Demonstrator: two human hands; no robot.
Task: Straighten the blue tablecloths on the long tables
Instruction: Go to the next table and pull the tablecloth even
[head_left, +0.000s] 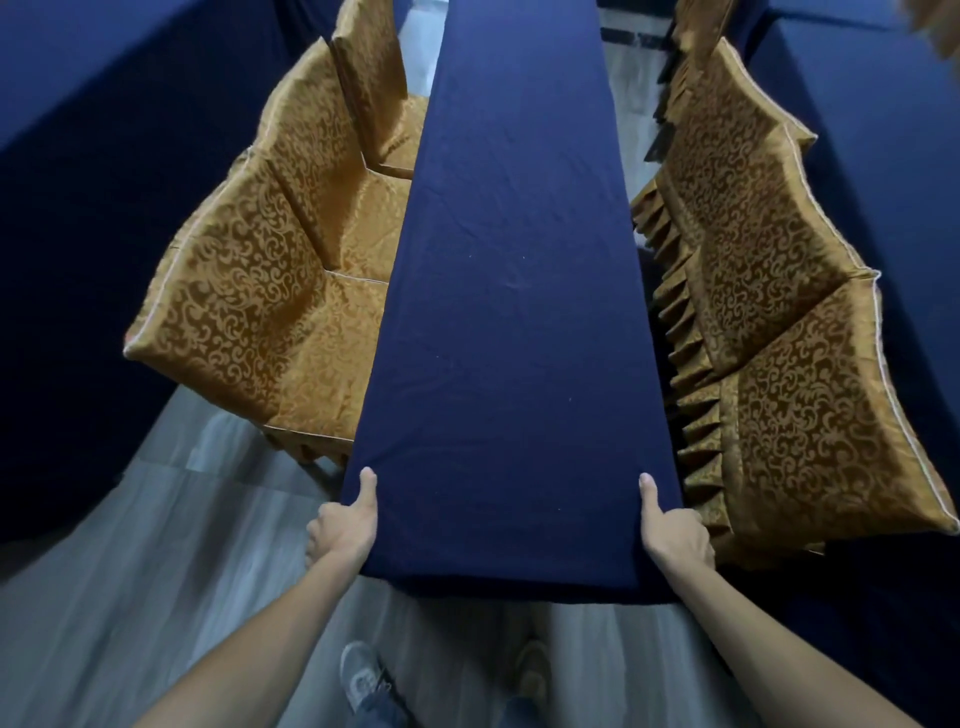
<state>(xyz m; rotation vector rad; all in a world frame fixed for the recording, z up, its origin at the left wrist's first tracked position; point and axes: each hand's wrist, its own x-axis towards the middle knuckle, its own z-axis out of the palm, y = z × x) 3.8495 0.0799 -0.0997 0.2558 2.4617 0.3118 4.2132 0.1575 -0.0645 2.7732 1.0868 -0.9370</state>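
Two hands — left hand (343, 525), right hand (672, 530) — grip the tablecloth (514, 312) at its near corners, thumbs on top, fingers curled under. Cloth mostly smooth; faint creases remain mid-length.

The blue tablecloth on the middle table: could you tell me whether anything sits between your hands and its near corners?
Nothing visible does. The left hand and right hand already grip the blue tablecloth at the near corners, thumbs on top. The gold-covered chairs stand along both sides, clear of the cloth's top.
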